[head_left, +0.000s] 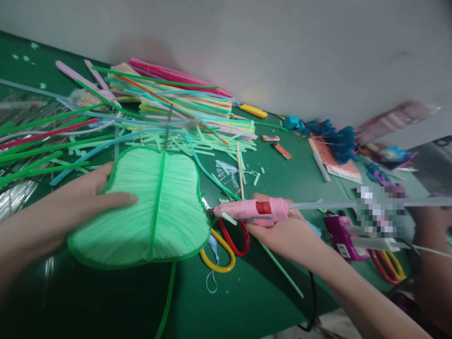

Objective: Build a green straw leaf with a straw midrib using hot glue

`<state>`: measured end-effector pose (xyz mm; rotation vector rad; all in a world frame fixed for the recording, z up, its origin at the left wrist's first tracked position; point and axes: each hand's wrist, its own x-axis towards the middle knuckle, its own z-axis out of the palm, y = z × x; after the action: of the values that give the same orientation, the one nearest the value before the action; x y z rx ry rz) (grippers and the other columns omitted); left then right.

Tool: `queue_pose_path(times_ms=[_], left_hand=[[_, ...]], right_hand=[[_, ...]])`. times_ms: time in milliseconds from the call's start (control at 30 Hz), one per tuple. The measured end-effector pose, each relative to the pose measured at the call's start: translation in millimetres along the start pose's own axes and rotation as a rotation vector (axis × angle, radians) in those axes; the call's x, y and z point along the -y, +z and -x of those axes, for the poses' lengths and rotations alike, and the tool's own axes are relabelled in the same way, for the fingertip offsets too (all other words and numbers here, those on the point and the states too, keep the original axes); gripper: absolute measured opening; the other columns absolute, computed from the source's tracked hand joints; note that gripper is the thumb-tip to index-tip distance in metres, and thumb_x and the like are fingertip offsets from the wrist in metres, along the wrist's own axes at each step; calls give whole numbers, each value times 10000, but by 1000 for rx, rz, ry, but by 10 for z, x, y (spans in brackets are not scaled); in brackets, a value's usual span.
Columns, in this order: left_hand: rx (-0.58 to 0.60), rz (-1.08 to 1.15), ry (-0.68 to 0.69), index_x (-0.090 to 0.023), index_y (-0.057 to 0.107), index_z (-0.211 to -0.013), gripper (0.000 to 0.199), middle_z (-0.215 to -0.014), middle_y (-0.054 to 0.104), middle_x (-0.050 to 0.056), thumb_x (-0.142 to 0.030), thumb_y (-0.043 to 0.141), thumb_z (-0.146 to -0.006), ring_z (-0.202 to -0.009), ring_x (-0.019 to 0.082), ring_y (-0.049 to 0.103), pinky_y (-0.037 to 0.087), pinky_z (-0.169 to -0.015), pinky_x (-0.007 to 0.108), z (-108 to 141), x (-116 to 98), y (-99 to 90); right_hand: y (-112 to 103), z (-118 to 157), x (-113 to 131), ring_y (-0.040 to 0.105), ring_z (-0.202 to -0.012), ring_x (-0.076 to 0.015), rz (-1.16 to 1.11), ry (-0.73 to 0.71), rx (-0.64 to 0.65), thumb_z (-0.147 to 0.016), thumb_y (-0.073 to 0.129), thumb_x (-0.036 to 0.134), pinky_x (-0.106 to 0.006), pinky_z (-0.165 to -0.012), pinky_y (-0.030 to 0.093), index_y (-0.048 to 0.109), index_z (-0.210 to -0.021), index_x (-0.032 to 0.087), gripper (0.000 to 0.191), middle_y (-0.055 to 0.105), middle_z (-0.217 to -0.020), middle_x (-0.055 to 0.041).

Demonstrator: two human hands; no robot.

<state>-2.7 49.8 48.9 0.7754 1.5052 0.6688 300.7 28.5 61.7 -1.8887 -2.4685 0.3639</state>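
My left hand [102, 195] grips the left side of a light green fan-shaped piece [176, 202] made of pipe cleaners, thumb on its face and fingers hidden behind. A darker green rim and midrib outline it, and a green stem hangs below. In my right hand [278, 230] is a pink hot glue gun [250, 210], with a glue stick [325, 204] sticking out of its back. The nozzle is at the right edge of the fan; whether it touches, I cannot tell. Scissors with red and yellow handles [226, 268] lie underneath.
Bundles of coloured pipe cleaners [183, 99] lie along the wall, with short green offcuts in front. A yellow-handled tool [253, 111], blue tassel [228, 172] and wooden stick [240, 169] are on the green table [219, 310]. At right are a purple power strip [346, 235] and another person's arm [432, 254].
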Motion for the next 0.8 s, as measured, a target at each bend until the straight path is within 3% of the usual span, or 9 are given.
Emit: queue_pose_path(times_ms=[467,800], left_hand=[[-4,-8,8,-375,536,-1338,949,-1232,711,51,-350,909,-465,-881,332,751,633,-671,427,-15,12,6],[3,1,18,-377,531,-1343,931,-1239,706,58,-358,905,-491,-867,330,753,637,-666,429,-25,25,-18]], right_hand=[[32,30,-67,585,-611,-169,-9,-44,64,-768,502,191,-283,-605,438,514,-582,232,191,574,-610,18],[103,88,-175,560,-595,-166,70,-69,30,-781,480,250,-316,-623,432,530,-616,234,173,578,-680,-2]])
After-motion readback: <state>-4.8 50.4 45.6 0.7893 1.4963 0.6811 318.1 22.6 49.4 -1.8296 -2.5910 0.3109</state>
